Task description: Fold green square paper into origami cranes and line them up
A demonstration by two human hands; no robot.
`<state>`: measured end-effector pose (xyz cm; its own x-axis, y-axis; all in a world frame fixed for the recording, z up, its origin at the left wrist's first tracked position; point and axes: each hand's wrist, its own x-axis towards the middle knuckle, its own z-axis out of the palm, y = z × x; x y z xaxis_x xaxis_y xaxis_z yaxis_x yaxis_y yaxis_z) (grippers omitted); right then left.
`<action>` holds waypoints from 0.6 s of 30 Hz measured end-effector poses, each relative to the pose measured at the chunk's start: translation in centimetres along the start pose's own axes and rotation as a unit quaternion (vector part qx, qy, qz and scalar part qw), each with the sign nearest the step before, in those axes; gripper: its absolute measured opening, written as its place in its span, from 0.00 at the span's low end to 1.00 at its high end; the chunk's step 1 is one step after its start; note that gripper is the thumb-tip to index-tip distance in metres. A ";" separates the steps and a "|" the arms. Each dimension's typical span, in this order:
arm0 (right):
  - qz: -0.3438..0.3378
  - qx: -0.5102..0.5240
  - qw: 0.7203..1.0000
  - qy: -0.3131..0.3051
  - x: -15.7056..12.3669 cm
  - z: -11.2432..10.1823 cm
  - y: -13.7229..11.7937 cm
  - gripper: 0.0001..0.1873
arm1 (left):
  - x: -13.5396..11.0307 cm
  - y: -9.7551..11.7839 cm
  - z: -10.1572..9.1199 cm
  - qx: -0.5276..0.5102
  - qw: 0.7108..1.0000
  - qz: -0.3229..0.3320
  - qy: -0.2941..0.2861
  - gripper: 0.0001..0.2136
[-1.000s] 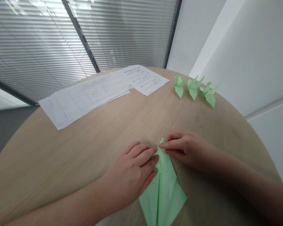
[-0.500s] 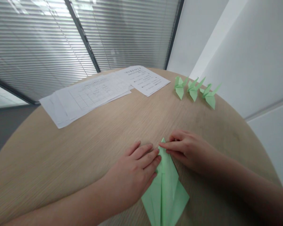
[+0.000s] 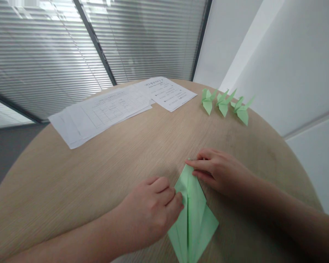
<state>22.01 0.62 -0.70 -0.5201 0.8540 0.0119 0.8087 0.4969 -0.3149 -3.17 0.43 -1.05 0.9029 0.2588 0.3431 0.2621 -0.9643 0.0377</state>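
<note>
Looks like an office or small meeting room, with slatted blinds and dark frame bars at far left, a plain white wall at right, and printed sheets toward the far edge of a round wood-grain table.

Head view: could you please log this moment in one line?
left hand: curled at folded paper; right hand: on its far tip; paper cranes: three, on table, farther back

The frame's lower edge cuts off the near end of the green folded paper; the left hand hides part of its left side, the right hand part of its far tip. The printed sheets are too blurred to read.
</note>
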 end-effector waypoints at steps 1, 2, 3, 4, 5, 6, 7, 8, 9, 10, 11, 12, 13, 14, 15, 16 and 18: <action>0.000 0.001 1.000 -0.002 0.0 0.0 0.0 0.18 | 0.0 0.1 -0.1 0.005 1.000 0.007 -0.001 0.07; -0.001 0.001 1.000 -0.003 0.0 0.0 0.0 0.17 | 0.1 0.1 -0.3 0.005 1.000 0.014 -0.002 0.07; -0.002 0.001 1.000 -0.002 0.0 0.0 0.1 0.17 | 0.1 0.2 -0.4 0.000 1.000 0.019 0.000 0.08; -0.003 0.002 1.000 0.001 0.0 -0.1 0.1 0.17 | 0.2 0.2 -0.6 -0.009 1.000 0.024 0.005 0.09; -0.006 0.005 1.000 0.006 0.0 0.0 0.2 0.17 | 0.2 0.2 -0.7 -0.021 0.999 0.027 0.013 0.09; -0.010 0.008 1.000 0.011 -0.1 0.0 0.3 0.17 | 0.2 0.2 -0.9 -0.033 0.999 0.028 0.021 0.09; -0.015 0.012 1.000 0.016 0.0 0.0 0.4 0.16 | 0.3 0.1 -1.0 -0.043 0.998 0.028 0.030 0.08; -0.022 0.016 0.999 0.021 0.0 0.1 0.5 0.16 | 0.3 0.0 -1.1 -0.049 0.998 0.027 0.041 0.07; -0.029 0.021 0.999 0.026 0.1 0.1 0.6 0.16 | 0.3 -0.2 -1.1 -0.053 0.997 0.020 0.052 0.06; -0.035 0.026 0.999 0.032 0.2 0.3 0.7 0.15 | 0.2 -0.4 -1.0 -0.056 0.997 0.009 0.060 0.06; -0.041 0.030 0.998 0.037 0.3 0.4 0.8 0.15 | 0.2 -0.7 -0.9 -0.059 0.996 -0.002 0.063 0.06; -0.044 0.032 0.998 0.044 0.5 0.6 0.9 0.15 | 0.2 -0.9 -0.7 -0.066 0.996 -0.011 0.060 0.06; -0.044 0.033 0.997 0.054 0.7 0.8 0.9 0.15 | 0.2 -1.1 -0.5 -0.075 0.996 -0.017 0.049 0.08; -0.039 0.031 0.997 0.065 0.8 1.0 0.9 0.15 | 0.2 -1.3 -0.3 -0.088 0.995 -0.018 0.031 0.09; -0.033 0.029 0.996 0.078 0.9 1.1 0.9 0.15 | 0.2 -1.5 -0.1 -0.101 0.995 -0.018 0.013 0.10; -0.025 0.029 0.995 0.092 1.0 1.1 0.9 0.15 | 0.2 -1.5 0.0 -0.112 0.994 -0.017 -0.002 0.11; -0.019 0.047 0.993 0.108 0.7 0.8 1.0 0.11 | 0.2 -1.6 0.3 -0.123 0.992 -0.020 -0.018 0.12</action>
<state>22.27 1.65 -1.74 -0.4709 0.8527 0.2262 0.7547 0.5221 -0.3973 -3.28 2.02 -1.28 0.9060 0.2951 0.3034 0.2112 -0.9364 0.2802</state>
